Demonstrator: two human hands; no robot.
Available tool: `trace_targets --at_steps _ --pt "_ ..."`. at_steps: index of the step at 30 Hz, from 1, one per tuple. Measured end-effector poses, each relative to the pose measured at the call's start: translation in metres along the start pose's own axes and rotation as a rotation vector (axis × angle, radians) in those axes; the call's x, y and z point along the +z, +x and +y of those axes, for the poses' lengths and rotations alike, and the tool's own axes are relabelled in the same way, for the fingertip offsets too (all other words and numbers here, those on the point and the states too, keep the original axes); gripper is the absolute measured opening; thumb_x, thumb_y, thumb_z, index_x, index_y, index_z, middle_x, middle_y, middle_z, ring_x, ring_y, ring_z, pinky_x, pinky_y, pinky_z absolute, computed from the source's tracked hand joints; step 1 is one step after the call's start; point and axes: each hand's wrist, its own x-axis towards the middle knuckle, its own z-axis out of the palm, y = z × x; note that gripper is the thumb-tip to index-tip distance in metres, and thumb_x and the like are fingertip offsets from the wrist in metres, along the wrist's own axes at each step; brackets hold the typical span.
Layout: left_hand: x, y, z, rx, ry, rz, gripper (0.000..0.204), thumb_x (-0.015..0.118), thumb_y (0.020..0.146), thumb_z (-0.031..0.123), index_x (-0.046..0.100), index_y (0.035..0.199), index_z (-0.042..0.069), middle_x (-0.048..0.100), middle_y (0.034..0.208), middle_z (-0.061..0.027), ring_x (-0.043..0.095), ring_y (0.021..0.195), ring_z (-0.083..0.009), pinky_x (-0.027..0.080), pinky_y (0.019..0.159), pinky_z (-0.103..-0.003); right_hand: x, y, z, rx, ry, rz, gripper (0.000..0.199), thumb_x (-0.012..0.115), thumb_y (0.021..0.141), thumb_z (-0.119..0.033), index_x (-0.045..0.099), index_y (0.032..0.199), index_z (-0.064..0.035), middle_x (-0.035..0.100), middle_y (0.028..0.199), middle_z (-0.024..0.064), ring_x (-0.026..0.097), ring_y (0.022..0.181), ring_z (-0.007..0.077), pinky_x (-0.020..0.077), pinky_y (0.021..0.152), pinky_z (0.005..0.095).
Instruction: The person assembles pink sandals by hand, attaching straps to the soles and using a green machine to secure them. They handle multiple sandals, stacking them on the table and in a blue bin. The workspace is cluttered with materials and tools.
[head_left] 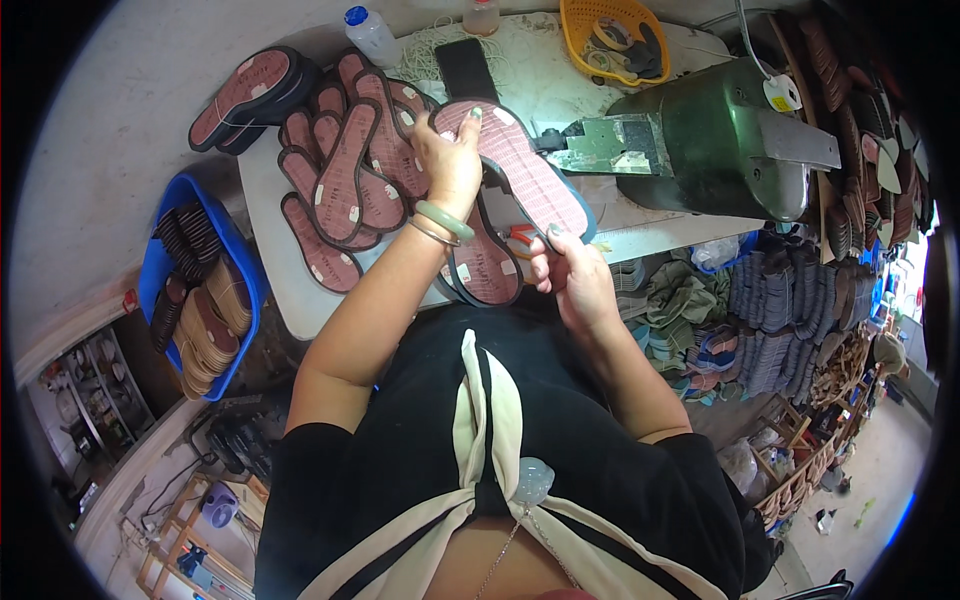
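Overhead, as the head camera looks down, a person at a white table (285, 285) holds a pink-topped shoe sole (535, 175) with a dark rim at a slant between both hands, just beside the metal arm of a green machine (700, 140); whether sole and arm touch cannot be told. The left hand (447, 160) has the upper end in a closed pinch, thumb on the pink face and fingers at the edge, partly hidden. The right hand (580, 285) pinches the lower end narrowly, thumb at the rim, its other fingers curled. By its look, the sole should be light and fairly stiff yet bendable, hardly fragile, with a textured face unlikely to slip; the rim at toe and heel appears the best place to take hold, leaving the middle free. More pink soles (350, 180) lie heaped to the left, beside a tied bundle of soles (255, 90). At far left, a blue basket (258, 295) carries dark ribbed pieces (187, 240) and a stack of tan soles (205, 345). Beyond the machine, a yellow basket (573, 38) contains a roll of tape (612, 33) and a dark grey object (645, 52), too unclear to name. Near the table's far edge stands a whitish bottle (375, 42) with a blue cap, its contents indistinct.
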Motion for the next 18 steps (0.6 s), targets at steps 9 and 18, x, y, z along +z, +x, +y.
trace_targets --at_steps 9,18 --pt "-0.021 0.068 0.046 0.94 0.576 -0.925 0.077 0.068 0.077 0.059 0.055 0.129 0.003 0.05 0.138 -0.0156 0.035 0.137 -0.0316 0.02 0.115 -0.052 0.016 0.044 0.009 -0.029 0.078 -0.045 0.036 0.047 0.098 -0.03 0.062 0.095 0.0022 0.061 0.071 0.0029 0.053 0.058 0.0089 0.0422 0.055 0.0211" --pt "-0.019 0.105 0.088 1.057 0.715 -1.298 0.035 0.062 0.087 0.048 0.071 0.106 0.02 0.066 0.089 -0.0127 0.058 0.094 -0.0288 0.044 0.086 -0.039 0.022 0.076 0.009 -0.052 0.039 -0.107 0.039 0.046 0.1 -0.029 0.063 0.098 0.0056 0.062 0.07 0.0023 0.054 0.055 0.0064 0.039 0.05 0.0184"
